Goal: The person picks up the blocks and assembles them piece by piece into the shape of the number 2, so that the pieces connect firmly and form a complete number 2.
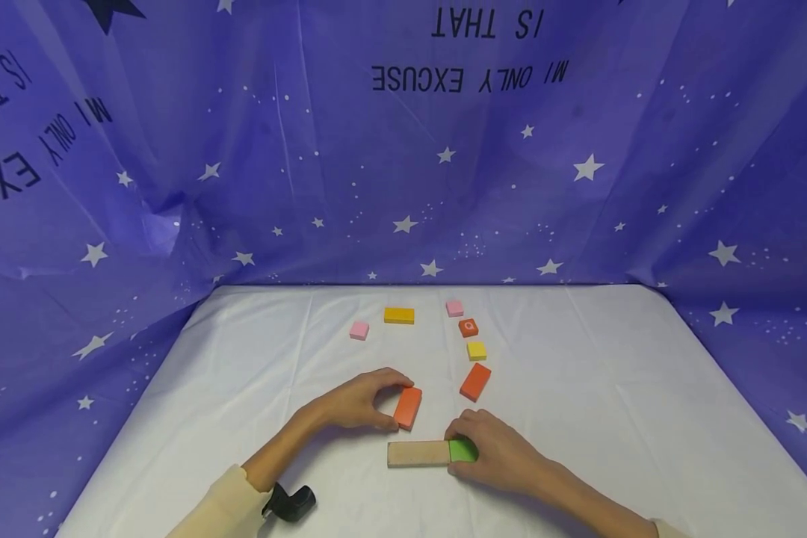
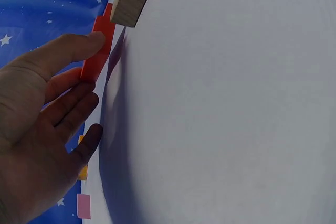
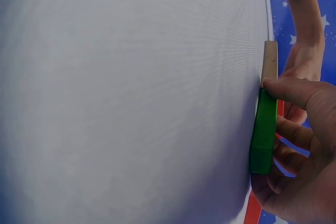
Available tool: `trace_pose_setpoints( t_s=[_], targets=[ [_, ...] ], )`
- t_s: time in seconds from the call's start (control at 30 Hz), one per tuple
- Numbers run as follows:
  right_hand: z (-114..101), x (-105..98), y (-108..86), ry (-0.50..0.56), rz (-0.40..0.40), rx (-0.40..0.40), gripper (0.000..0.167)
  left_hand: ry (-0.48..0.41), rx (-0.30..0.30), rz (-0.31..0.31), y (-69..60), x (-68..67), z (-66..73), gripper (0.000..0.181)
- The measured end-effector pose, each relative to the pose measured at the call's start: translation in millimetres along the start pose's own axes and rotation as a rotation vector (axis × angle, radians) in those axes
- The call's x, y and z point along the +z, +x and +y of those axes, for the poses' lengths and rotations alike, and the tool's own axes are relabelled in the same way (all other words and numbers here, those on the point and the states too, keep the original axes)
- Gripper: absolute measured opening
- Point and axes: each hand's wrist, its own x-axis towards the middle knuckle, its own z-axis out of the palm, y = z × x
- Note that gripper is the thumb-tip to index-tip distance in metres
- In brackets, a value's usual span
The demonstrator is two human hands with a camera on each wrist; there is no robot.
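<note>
My left hand pinches an orange rectangular block by its two ends, thumb at the near end. In the left wrist view its thumb lies on that block, while the other fingers spread below. My right hand grips a green block, largely covered by the hand in the head view. The right wrist view shows the green block longer, lying between thumb and fingers. Its end meets a plain wooden block, and the two form a line on the white table.
Beyond the right hand lie another orange block, a yellow square, an orange square with a pale mark and a pink square. Farther left are a yellow-orange block and a pink square. A purple starry cloth hangs behind.
</note>
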Motion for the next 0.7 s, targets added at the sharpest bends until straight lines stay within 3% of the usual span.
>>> trace_pose_setpoints(
  t_s=[0.47,0.7],
  targets=[
    [-1.7,-1.5,-0.3,0.0,-0.008,0.01,0.023,0.031,0.024,-0.02,-1.0,4.9,9.0,0.062],
    [-1.2,-1.1,-0.1,0.007,0.002,-0.01,0.024,0.048,0.074,-0.018,-0.2,7.6,8.6,0.061]
  ],
)
